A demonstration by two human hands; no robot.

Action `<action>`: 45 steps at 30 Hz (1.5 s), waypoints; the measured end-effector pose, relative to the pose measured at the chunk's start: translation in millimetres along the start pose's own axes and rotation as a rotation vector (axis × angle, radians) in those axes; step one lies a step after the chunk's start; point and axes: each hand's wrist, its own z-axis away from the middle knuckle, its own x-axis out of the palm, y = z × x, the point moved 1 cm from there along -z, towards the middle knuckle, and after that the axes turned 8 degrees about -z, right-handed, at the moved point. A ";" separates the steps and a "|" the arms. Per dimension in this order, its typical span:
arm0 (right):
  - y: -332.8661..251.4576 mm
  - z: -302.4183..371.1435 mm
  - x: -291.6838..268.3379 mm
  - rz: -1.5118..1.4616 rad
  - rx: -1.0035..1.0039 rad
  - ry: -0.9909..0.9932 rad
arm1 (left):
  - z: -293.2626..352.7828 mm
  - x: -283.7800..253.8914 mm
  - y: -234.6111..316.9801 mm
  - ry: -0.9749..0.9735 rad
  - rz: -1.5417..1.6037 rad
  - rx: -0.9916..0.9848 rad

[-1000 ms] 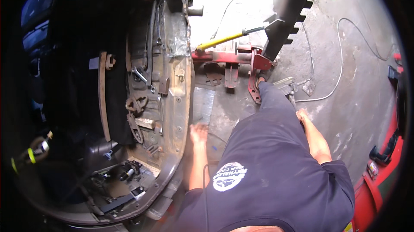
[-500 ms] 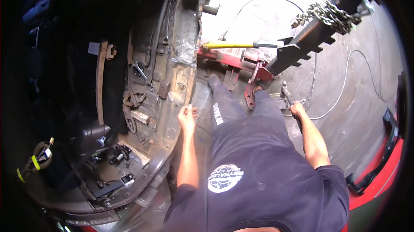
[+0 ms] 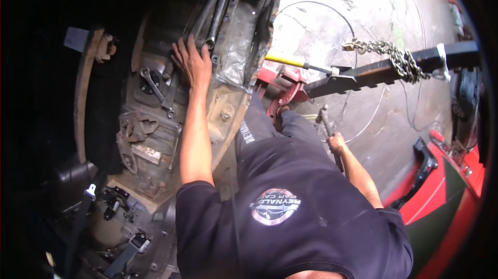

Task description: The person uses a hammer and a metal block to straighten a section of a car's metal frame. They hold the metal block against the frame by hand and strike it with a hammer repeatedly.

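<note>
My left hand (image 3: 192, 62) reaches into the stripped, rusty floor of a car body (image 3: 155, 139). Its fingers are spread over the lower ends of several long wrenches (image 3: 217, 15) that lie against the floor's edge; it grips none of them. A shorter combination wrench (image 3: 154, 91) lies just left of that hand. My right hand (image 3: 336, 144) is closed around the shaft of a metal hand tool (image 3: 326, 123), whose head points up and away, beside my right leg.
A red floor jack (image 3: 284, 86) with a yellow handle (image 3: 282, 61) stands on the concrete by the sill. A black toothed beam (image 3: 373, 74) wrapped in chain (image 3: 397, 58) crosses at the right. A red body panel (image 3: 448, 196) lies at far right. Seat-belt buckles (image 3: 111, 203) sit lower left.
My left hand has moved from the sill up into the car floor, onto the wrenches. My right hand has kept hold of the tool and shifted slightly. The view has swung left.
</note>
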 end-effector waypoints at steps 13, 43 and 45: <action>-116.0 -8.5 37.1 0.559 -0.647 -0.065 | -0.8 20.5 -20.4 0.012 -0.095 -0.036; 47.1 -88.9 116.9 -0.918 0.122 -0.655 | -7.3 111.6 168.5 -0.490 0.434 0.098; 51.9 -95.5 119.7 -0.999 0.113 -0.639 | -7.0 113.9 171.0 -0.476 0.393 0.088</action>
